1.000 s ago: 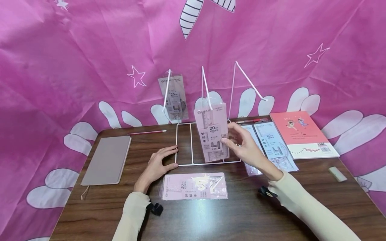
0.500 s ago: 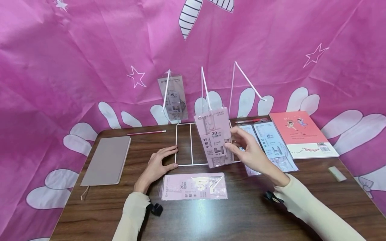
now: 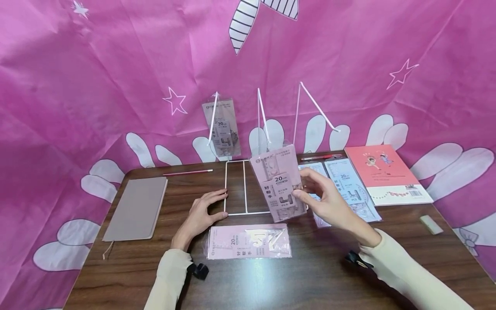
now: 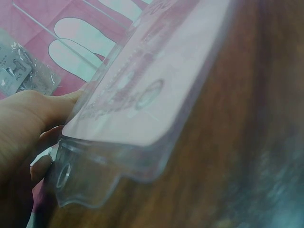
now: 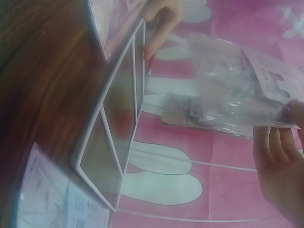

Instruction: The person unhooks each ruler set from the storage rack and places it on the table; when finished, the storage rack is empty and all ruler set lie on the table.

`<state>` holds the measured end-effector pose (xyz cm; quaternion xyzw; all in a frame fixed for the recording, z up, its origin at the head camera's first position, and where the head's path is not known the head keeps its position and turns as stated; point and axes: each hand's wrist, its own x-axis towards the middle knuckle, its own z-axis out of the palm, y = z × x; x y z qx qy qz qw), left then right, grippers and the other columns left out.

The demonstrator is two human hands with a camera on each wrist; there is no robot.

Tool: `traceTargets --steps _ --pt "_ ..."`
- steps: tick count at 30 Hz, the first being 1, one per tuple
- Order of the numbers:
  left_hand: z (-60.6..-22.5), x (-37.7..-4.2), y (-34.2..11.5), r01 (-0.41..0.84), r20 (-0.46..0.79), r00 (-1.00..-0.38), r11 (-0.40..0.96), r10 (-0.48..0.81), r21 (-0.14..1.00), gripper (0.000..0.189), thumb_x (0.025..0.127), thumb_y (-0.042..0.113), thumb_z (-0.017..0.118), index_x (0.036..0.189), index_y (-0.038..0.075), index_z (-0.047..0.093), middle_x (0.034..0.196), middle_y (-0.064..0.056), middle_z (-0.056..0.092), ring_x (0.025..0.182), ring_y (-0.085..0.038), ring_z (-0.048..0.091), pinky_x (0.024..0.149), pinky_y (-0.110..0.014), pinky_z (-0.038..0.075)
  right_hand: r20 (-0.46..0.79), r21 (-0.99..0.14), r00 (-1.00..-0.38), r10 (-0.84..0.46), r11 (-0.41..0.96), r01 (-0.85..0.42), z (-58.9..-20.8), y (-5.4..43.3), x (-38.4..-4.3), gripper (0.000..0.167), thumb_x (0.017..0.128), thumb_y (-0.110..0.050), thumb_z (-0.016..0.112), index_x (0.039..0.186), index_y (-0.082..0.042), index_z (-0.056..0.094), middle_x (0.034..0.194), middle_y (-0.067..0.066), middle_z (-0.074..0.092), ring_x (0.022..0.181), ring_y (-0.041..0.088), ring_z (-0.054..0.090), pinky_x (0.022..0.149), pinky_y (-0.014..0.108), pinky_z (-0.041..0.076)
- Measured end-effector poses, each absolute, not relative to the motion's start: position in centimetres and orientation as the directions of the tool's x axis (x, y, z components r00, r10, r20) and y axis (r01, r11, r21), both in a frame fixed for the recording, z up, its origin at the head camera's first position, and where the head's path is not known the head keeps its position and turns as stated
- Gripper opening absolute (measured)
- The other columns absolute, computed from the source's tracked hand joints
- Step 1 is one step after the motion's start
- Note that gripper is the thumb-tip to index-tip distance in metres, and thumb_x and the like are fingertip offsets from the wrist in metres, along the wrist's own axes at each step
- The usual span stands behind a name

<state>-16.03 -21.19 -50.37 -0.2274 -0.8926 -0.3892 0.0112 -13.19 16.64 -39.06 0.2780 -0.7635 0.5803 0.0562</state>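
- One packaged pink ruler set (image 3: 277, 184) is pinched by the right hand (image 3: 328, 200)
- The white wire rack (image 3: 245, 187) is touched by the left hand (image 3: 199, 216), its fingers relaxed

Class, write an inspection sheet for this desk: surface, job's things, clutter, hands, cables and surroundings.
Surface: dark wood-grain table.
Job's things: tilted pink ruler pack; white wire rack; second pink pack lying flat in front of the rack; grey pack hanging at its left hook; two blue packs on the right.
Clutter: grey notebook, red pencil, red pen, coral book, pale eraser-like block.
Hands: left hand touches the rack's left edge; right hand pinches the tilted pink ruler pack.
Cables: nothing seen.
Surroundings: pink backdrop with star outlines.
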Motion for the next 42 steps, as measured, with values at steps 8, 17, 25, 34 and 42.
traceTargets --steps 8,17,25,34,42 --pt "-50.5 -16.1 -21.3 0.411 0.191 -0.898 0.604 0.396 0.683 0.058 0.089 0.022 0.086 0.142 0.012 0.067 0.154 0.002 0.056 0.145 -0.024 0.047 0.110 -0.055 0.033 0.412 -0.844 -0.819 -0.399 0.172 -0.509 -38.5 17.2 -12.8 0.033 0.095 0.010 0.068 0.123 -0.007 0.065 0.116 0.008 0.072 0.093 0.022 0.073 0.080 0.033 0.061" --pt "-50.2 -16.1 -21.2 0.404 0.188 -0.900 0.594 0.393 0.696 0.058 0.089 0.022 0.085 0.143 0.012 0.066 0.155 0.003 0.055 0.146 -0.024 0.045 0.111 -0.054 0.031 0.330 -0.840 -0.825 -0.459 0.256 -0.478 -38.6 19.2 -12.9 0.031 0.095 0.002 0.073 0.119 -0.018 0.070 0.114 -0.002 0.074 0.093 0.021 0.075 0.079 0.036 0.062" --pt "-50.3 -16.1 -21.3 0.400 0.182 -0.902 0.597 0.392 0.695 0.058 0.089 0.022 0.085 0.143 0.012 0.066 0.155 0.003 0.056 0.146 -0.024 0.045 0.110 -0.054 0.032 0.254 -0.818 -0.796 -0.549 0.317 -0.480 -39.2 21.8 -13.9 0.029 0.097 -0.001 0.072 0.121 -0.018 0.070 0.112 -0.002 0.076 0.091 0.018 0.075 0.076 0.036 0.062" --pt "-50.5 -16.3 -21.2 0.395 0.173 -0.902 0.595 0.395 0.700 0.059 0.090 0.023 0.085 0.144 0.013 0.065 0.156 0.005 0.054 0.147 -0.023 0.044 0.112 -0.054 0.030 0.122 -0.828 -0.682 -0.721 0.304 -0.470 -40.9 24.6 -15.0 0.027 0.097 -0.004 0.073 0.118 -0.021 0.070 0.105 -0.004 0.076 0.090 0.019 0.073 0.079 0.032 0.060" --pt "-50.6 -16.2 -21.3 0.393 0.174 -0.903 0.595 0.392 0.701 0.059 0.089 0.023 0.085 0.144 0.014 0.066 0.155 0.004 0.055 0.146 -0.024 0.045 0.112 -0.055 0.030 0.022 -0.848 -0.543 -0.839 0.272 -0.454 -42.4 26.6 -15.4 0.026 0.098 -0.006 0.071 0.119 -0.021 0.070 0.106 -0.003 0.076 0.088 0.018 0.073 0.080 0.035 0.060"
